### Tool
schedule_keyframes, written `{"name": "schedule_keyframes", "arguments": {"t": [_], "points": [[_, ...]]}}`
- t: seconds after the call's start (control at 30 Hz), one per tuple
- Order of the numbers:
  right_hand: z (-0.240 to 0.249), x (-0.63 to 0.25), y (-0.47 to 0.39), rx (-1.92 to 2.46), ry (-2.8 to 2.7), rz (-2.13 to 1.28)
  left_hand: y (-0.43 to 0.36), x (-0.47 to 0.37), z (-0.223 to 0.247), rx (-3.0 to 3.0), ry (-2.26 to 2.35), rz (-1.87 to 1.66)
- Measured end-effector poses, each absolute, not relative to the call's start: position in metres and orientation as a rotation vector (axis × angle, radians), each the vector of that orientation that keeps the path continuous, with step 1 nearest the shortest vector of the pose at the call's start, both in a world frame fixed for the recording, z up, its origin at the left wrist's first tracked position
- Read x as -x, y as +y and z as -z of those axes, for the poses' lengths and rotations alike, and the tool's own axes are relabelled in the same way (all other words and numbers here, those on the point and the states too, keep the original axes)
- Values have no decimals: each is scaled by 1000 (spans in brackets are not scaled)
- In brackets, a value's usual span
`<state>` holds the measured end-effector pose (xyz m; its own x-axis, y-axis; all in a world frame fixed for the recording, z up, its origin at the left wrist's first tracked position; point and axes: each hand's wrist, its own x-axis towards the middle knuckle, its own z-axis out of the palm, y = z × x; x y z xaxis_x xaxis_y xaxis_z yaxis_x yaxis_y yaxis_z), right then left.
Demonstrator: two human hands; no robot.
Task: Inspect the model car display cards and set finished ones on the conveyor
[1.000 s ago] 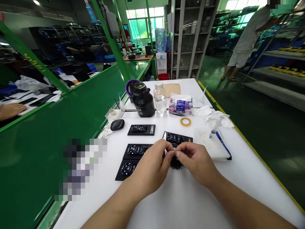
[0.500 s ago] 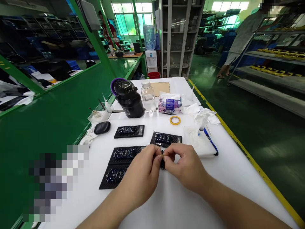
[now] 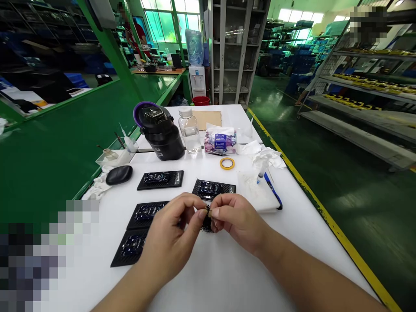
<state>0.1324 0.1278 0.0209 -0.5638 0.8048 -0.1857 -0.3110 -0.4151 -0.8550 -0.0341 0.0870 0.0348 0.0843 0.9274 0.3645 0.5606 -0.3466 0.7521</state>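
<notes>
My left hand (image 3: 175, 232) and my right hand (image 3: 240, 221) meet over the white table (image 3: 211, 268), fingertips pinched around something tiny that I cannot make out. Just beneath the fingertips shows a small black textured piece (image 3: 207, 223), partly hidden. Behind my hands lies a black patterned plate with a glossy dark model car (image 3: 209, 189). Similar plates lie to the left: one at the back (image 3: 160, 179), one in the middle (image 3: 146, 213), and one nearer (image 3: 131, 246), partly covered by my left hand.
Behind stand a black jug (image 3: 160, 132), a clear bottle (image 3: 190, 132) and a tissue pack (image 3: 220, 141). Yellow tape (image 3: 227, 163) lies before them. A white pad (image 3: 256, 190) with a syringe (image 3: 261, 173) is at right, a black oval case (image 3: 119, 175) at left.
The view has swung, so the table items appear farther left. My fingertips have shifted slightly apart, showing more of the black piece between them. The person at the right is now mostly behind the rack.
</notes>
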Motion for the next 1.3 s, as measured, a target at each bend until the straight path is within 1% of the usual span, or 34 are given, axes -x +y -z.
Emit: {"name": "schedule_keyframes", "arguments": {"t": [0.1,0.2,0.33,0.63,1.1,1.2,1.27,1.3], "points": [[-21,-133,130,753,-997,-2072,88,37,-32,-2228,1452,-1360],[-21,-133,130,753,-1003,-2082,88,37,-32,-2359,1384,-1413],[-22,-132,130,740,-1011,-2112,89,36,-33,-2429,1284,-1402],[-23,-135,131,719,-1028,-2153,89,36,-33,-2434,1262,-1406],[-20,-138,133,818,-1196,-1997,91,39,-32,-2624,1222,-1447],[-21,-140,132,778,-1240,-1976,89,44,-44,-2582,1339,-1494],[-21,-139,127,820,-1409,-1835,82,53,-56,-2380,1608,-1638],[-21,-138,123,854,-1545,-1705,76,61,-62,-2237,1761,-1681]]}}
